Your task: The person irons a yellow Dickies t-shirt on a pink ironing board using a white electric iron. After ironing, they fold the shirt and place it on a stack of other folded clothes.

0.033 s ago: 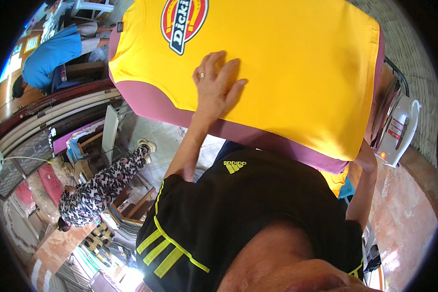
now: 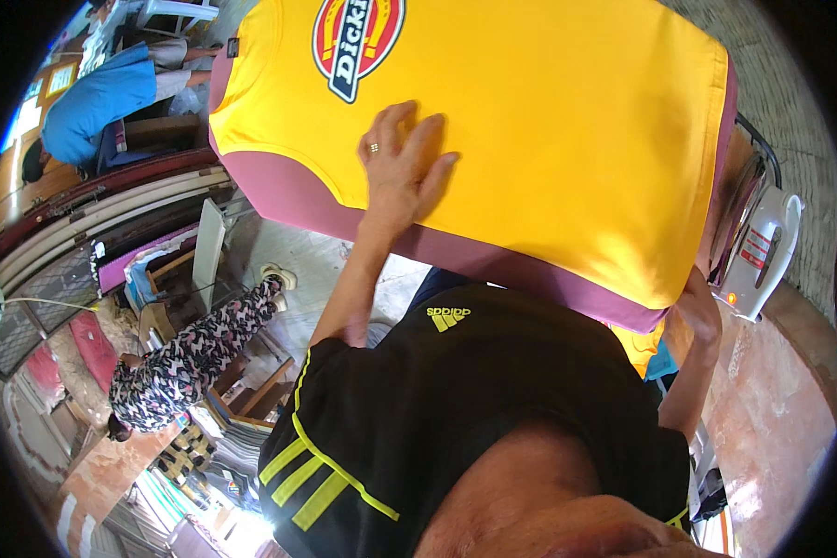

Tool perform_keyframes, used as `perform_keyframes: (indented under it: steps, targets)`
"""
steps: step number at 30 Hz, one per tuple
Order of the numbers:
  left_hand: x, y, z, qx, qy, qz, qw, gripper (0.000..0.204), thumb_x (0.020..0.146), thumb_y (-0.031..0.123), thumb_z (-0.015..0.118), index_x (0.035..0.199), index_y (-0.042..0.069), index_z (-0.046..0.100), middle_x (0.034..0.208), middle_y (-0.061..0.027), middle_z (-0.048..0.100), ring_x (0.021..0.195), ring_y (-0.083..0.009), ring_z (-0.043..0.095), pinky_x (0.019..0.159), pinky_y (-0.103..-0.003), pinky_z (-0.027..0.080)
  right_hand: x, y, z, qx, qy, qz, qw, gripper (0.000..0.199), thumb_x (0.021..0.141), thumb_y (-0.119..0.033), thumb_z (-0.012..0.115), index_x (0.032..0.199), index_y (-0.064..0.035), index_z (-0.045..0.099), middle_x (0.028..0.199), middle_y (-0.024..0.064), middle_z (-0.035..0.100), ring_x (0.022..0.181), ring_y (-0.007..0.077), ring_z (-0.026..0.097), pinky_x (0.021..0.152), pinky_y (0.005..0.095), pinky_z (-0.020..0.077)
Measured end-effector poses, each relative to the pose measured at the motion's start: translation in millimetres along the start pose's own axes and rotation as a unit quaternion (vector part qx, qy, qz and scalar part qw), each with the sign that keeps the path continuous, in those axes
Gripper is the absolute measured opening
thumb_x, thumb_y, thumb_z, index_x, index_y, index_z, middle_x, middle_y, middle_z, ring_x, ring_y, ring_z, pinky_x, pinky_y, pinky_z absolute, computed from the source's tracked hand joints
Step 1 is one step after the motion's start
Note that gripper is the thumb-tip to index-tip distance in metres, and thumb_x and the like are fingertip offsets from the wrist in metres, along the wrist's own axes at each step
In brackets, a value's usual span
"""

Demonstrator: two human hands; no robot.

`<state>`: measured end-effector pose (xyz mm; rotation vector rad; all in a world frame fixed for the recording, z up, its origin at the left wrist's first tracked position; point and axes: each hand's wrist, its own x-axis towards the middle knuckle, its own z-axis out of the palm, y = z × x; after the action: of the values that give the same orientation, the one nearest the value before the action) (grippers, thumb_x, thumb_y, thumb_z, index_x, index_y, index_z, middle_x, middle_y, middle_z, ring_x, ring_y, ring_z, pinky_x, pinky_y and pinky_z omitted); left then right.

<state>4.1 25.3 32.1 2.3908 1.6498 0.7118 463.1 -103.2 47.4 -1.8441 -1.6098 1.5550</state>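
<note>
A yellow T-shirt (image 2: 549, 158) with a round printed emblem (image 2: 357, 45) lies spread over a maroon padded ironing board (image 2: 288, 186). My left hand (image 2: 402, 172) rests on the fabric below the emblem, fingers spread and a ring on one of them. At the board's near right corner is my right hand (image 2: 699, 307), close to the shirt's hem. Its fingers are hidden behind the board's edge, so what they hold cannot be seen. A grey and white iron (image 2: 763, 246) stands just beyond that hand, with a dark cord rising from it.
More yellow cloth (image 2: 637, 349) hangs beneath the board by my right arm. To the left a person in patterned clothes (image 2: 181, 372) stands, and another in a blue shirt (image 2: 102, 98) bends over farther back. Long rolls or poles (image 2: 112, 200) lie between them.
My left hand has slid slightly left across the shirt. My right hand stays at the board's corner, and the iron has not moved.
</note>
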Motion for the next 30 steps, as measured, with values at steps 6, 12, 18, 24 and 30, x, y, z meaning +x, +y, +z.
perform_keyframes:
  steps: [6, 12, 18, 24, 30]
  targets:
    - [-34.8, -110.8, -56.7, 0.037, 0.033, -0.051, 0.997, 0.037, 0.091, 0.023, 0.067, 0.126, 0.014, 0.066, 0.135, -0.0117, 0.057, 0.128, -0.0309, 0.051, 0.105, -0.046, 0.033, -56.3, -5.9, 72.8, 0.186, 0.238, -0.073, 0.95, 0.065, 0.09, -0.009, 0.063, 0.149, -0.0017, 0.038, 0.138, 0.0134, 0.055, 0.13, 0.0241, 0.053, 0.108, 0.0402, 0.0419]
    - [-42.4, -230.2, -90.6, 0.077, 0.013, 0.029, 0.997, 0.048, 0.081, 0.003, 0.056, 0.127, 0.012, 0.066, 0.137, -0.0112, 0.058, 0.133, -0.0339, 0.049, 0.11, -0.044, 0.035, -37.9, -35.9, 118.1, -0.234, 0.403, -0.078, 0.881, 0.051, 0.075, 0.012, 0.058, 0.122, -0.0057, 0.063, 0.118, 0.0175, 0.061, 0.115, 0.0362, 0.059, 0.099, 0.0447, 0.0463]
    - [-5.3, -265.8, -118.2, 0.065, -0.02, 0.11, 0.992, 0.044, 0.075, -0.004, 0.058, 0.116, 0.011, 0.069, 0.111, -0.0101, 0.061, 0.106, -0.0337, 0.06, 0.092, -0.045, 0.047, -30.0, -62.6, 77.1, -0.291, 0.442, -0.115, 0.841, 0.04, 0.066, 0.011, 0.06, 0.102, -0.003, 0.07, 0.098, 0.0172, 0.058, 0.1, 0.0391, 0.059, 0.09, 0.0459, 0.0469]
    - [-6.6, -279.7, -128.7, 0.218, 0.015, 0.119, 0.969, 0.032, 0.079, 0.0, 0.061, 0.108, 0.011, 0.067, 0.103, -0.0077, 0.061, 0.103, -0.0295, 0.059, 0.091, -0.046, 0.041, -44.2, -95.3, 71.6, -0.417, 0.505, -0.192, 0.731, 0.033, 0.067, 0.006, 0.063, 0.098, -0.0038, 0.071, 0.109, 0.0133, 0.064, 0.108, 0.0315, 0.061, 0.098, 0.0423, 0.0433]
    - [-34.7, -271.3, -137.5, 0.201, 0.069, 0.117, 0.97, 0.027, 0.082, 0.0, 0.061, 0.106, 0.009, 0.066, 0.105, -0.0098, 0.062, 0.105, -0.0323, 0.06, 0.089, -0.048, 0.041, -75.4, -66.3, 92.0, -0.358, 0.468, -0.198, 0.784, 0.028, 0.069, 0.0, 0.063, 0.097, -0.0046, 0.07, 0.105, 0.0105, 0.066, 0.111, 0.031, 0.061, 0.1, 0.0439, 0.0425]
